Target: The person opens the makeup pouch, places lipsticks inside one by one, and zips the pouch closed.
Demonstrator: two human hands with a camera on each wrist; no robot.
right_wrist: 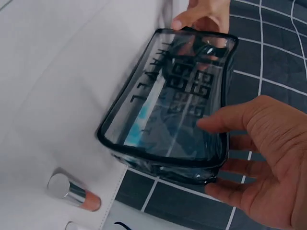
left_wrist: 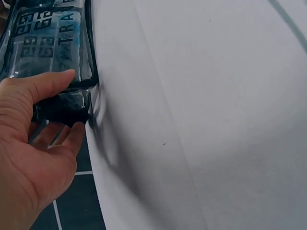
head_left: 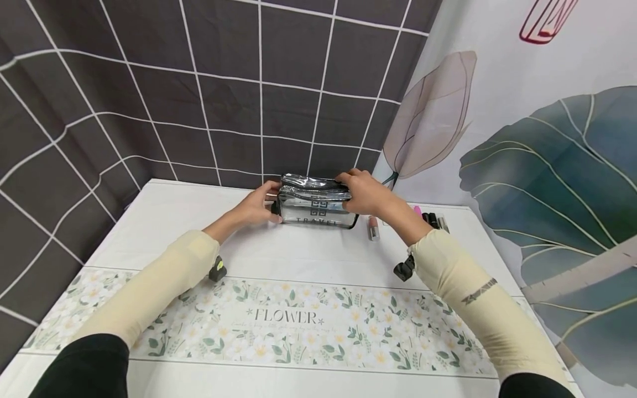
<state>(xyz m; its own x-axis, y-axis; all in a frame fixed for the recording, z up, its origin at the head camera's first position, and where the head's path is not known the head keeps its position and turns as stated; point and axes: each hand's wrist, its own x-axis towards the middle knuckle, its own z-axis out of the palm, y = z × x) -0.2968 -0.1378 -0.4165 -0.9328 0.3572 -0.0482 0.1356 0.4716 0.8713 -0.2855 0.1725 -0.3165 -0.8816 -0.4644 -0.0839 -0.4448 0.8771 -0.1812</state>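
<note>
A clear travel pouch (head_left: 303, 213) with black trim and "TRAVEL" lettering stands on the white table near the dark wall. My left hand (head_left: 252, 207) grips its left end. In the left wrist view the thumb lies on the front panel of the pouch (left_wrist: 53, 43), the fingers round the black end. My right hand (head_left: 368, 194) holds the other end by the upper edge. The right wrist view shows that thumb on the pouch's clear front (right_wrist: 153, 120) and the fingers at its far side. Something pale blue shows through the plastic, its kind unclear.
A lipstick-like tube (head_left: 373, 228) with a silver end lies just right of the pouch. Beyond my right wrist lie a pink item (head_left: 417, 210) and some black tubes (head_left: 431, 220), partly hidden by the forearm. A dark gridded cloth (head_left: 293, 110) hangs behind the table.
</note>
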